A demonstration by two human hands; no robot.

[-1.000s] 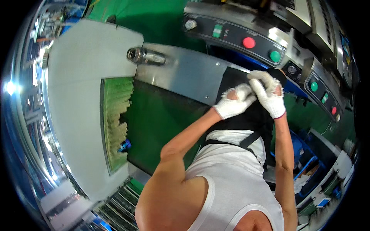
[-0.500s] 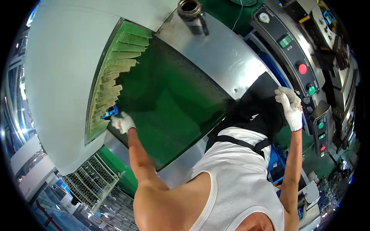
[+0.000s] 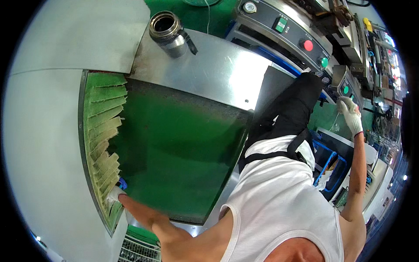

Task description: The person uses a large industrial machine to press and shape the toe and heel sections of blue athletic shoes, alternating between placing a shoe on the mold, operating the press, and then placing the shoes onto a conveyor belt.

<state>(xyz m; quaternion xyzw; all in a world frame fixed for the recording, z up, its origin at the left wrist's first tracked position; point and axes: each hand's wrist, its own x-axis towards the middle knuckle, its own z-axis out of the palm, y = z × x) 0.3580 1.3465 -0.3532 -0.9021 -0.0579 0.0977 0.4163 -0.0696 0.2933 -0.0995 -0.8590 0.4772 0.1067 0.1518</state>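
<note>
In a white glove, my left hand [image 3: 114,194] reaches into the green strip curtain [image 3: 102,118] at the opening of a pale machine housing. The strips cover its fingers, so their grip is hidden. Just beyond this hand, a small blue piece [image 3: 122,183] shows at the curtain's edge; whether the hand touches it I cannot tell. Below the strips lies a flat green belt [image 3: 179,153] in a metal frame. Out to the right, my gloved right hand [image 3: 350,114] hangs free with loosely bent fingers apart and nothing visible in it.
A steel flask-like container [image 3: 168,37] with a dark handle stands on the metal ledge [image 3: 209,65]. A control panel [image 3: 283,30] with red and green buttons runs along the upper right. On the right is a blue-framed cart [image 3: 329,153]. The pale housing [image 3: 43,144] bounds the left.
My left hand has moved into the curtain, and its fingers and most of the blue piece are now hidden. The view has turned and shifted. My right hand has moved away from the button panel.
</note>
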